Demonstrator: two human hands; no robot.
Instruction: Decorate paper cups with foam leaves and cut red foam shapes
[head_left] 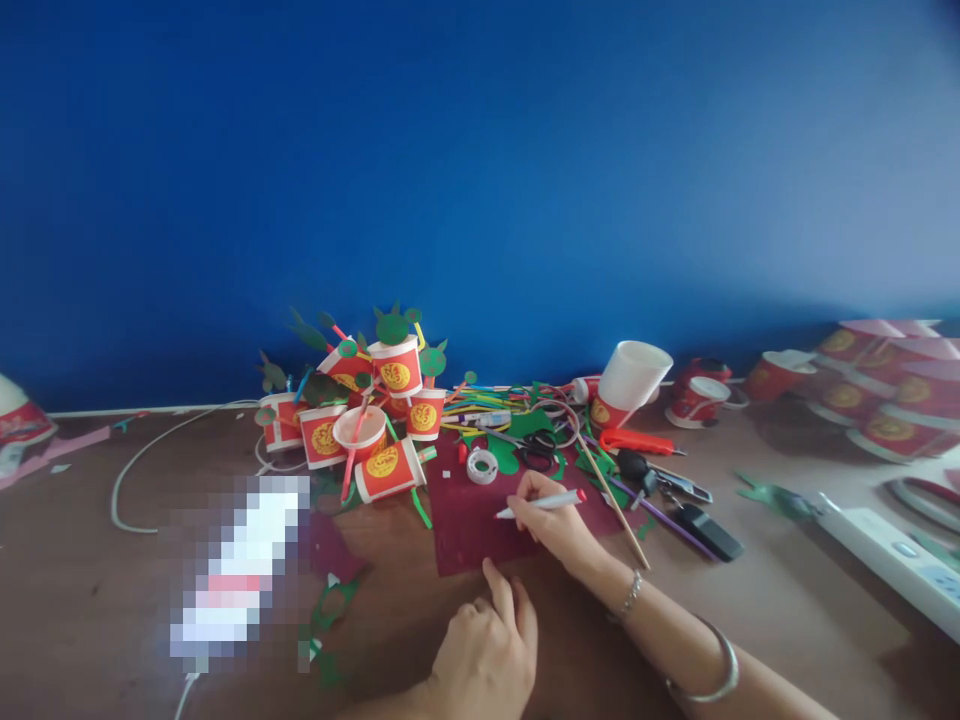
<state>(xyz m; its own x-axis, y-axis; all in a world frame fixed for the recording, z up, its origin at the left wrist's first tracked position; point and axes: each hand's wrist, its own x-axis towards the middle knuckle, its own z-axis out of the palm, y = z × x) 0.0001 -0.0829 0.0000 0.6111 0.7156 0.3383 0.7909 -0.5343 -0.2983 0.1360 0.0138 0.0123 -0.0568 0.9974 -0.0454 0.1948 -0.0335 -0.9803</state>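
Note:
My right hand [551, 525] is closed round a white pen with a red cap [541, 504], its tip on a dark red felt sheet [469, 520] lying on the brown table. My left hand [484, 655] rests at the sheet's near edge, its thumb and a finger stretched onto the sheet and the other fingers curled, holding nothing. A bracelet and a bangle circle my right wrist and forearm.
Behind the sheet stands a pile of red paper cups with green cut-outs and straws [360, 415]. A tape roll [481, 465], scissors [540, 448], an orange cutter [637, 440], a wooden stick [611, 500] and a white upturned cup [630, 378] lie nearby. More cups [862, 385] sit right; a power strip [892, 555] too.

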